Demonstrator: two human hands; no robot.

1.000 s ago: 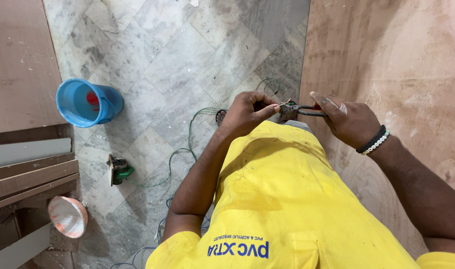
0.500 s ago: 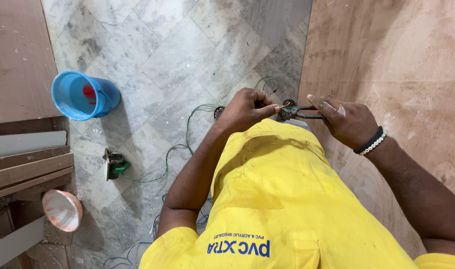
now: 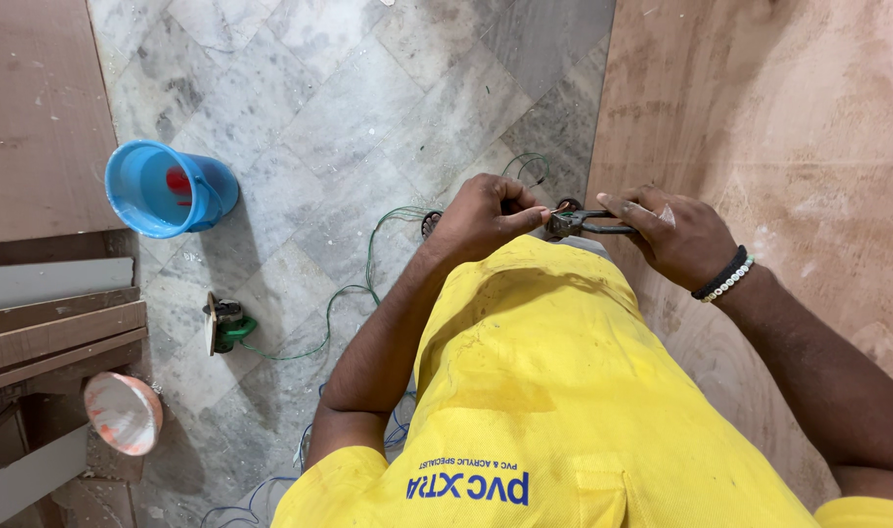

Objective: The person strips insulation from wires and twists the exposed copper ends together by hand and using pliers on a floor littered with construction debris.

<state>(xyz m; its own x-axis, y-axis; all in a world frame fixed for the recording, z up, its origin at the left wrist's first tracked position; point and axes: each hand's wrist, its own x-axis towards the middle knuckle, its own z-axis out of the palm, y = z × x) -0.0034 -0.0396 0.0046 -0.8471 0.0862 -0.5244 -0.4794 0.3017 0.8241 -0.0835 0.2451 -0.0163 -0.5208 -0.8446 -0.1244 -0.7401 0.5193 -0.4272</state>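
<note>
Buckets first: we see a blue bucket [image 3: 169, 190] lying tilted on the marble floor [image 3: 349, 108], well to the left of the pliers [image 3: 581, 222], with something red inside it. Lower left of the pliers, a small pale bowl [image 3: 122, 413] with orange streaks sits among stacked boards [image 3: 55, 323]; we cannot tell what it holds.

Our right hand [image 3: 676, 235] is closed around the handles of the pliers. Our left hand [image 3: 486, 215] is curled shut just left of the pliers' nose, pinching a thin wire [image 3: 383, 220] there. Green wire trails from that hand across the floor to a green-and-black tool [image 3: 226, 325], well left of the pliers.

Right of the pliers a wide plywood sheet [image 3: 759, 127] begins, its edge running just beside them. Open marble floor stretches above and left of the pliers.

Compared with a second ago, our hands hold the same grip, and the bucket sits slightly further left in view.
</note>
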